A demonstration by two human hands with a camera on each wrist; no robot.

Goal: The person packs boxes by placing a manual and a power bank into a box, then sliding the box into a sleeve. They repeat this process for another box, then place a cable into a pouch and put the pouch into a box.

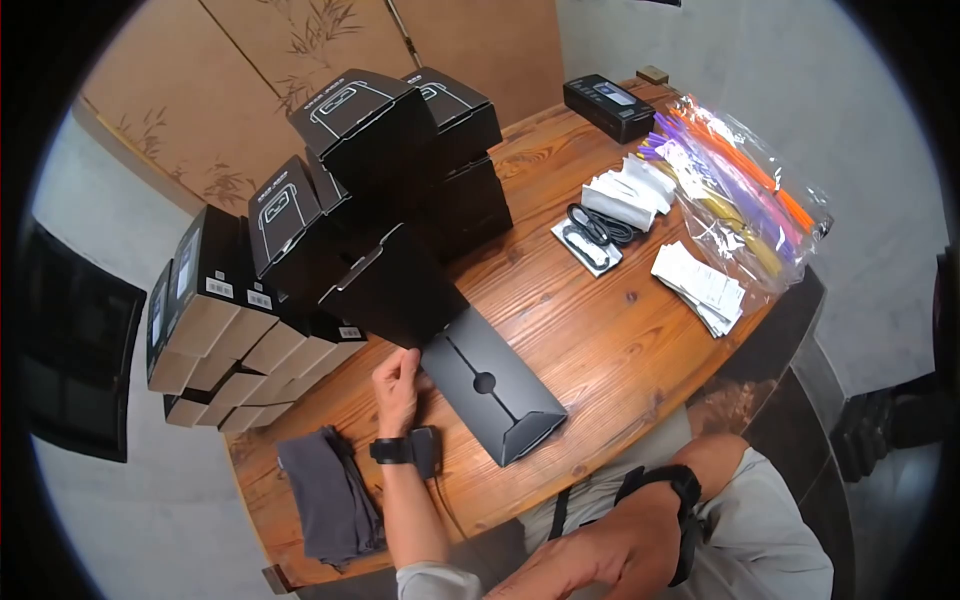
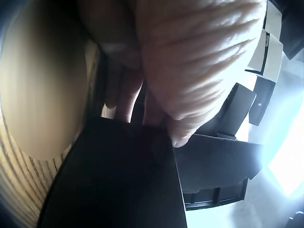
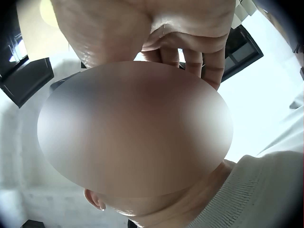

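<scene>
An opened black box (image 1: 500, 388) lies on the wooden table, its dark lid (image 1: 400, 285) raised at the far end. At its left edge, near the lid fold, my left hand (image 1: 397, 388) grips the cardboard. The left wrist view has the thumb on one side of a black panel (image 2: 118, 175) and fingers reaching behind it. Low on the right in the head view, my right hand (image 1: 718, 462) is beside my lap, away from the table. Its palm and loosely bent fingers (image 3: 192, 61) show in the right wrist view, holding nothing visible.
Black boxes (image 1: 360, 110) are stacked at the back left. A folded dark cloth (image 1: 328, 495) lies front left. Toward the right are a coiled black cable (image 1: 603, 225), white paper slips (image 1: 700, 285), a clear bag of colourful strips (image 1: 740, 190) and another black box (image 1: 608, 108).
</scene>
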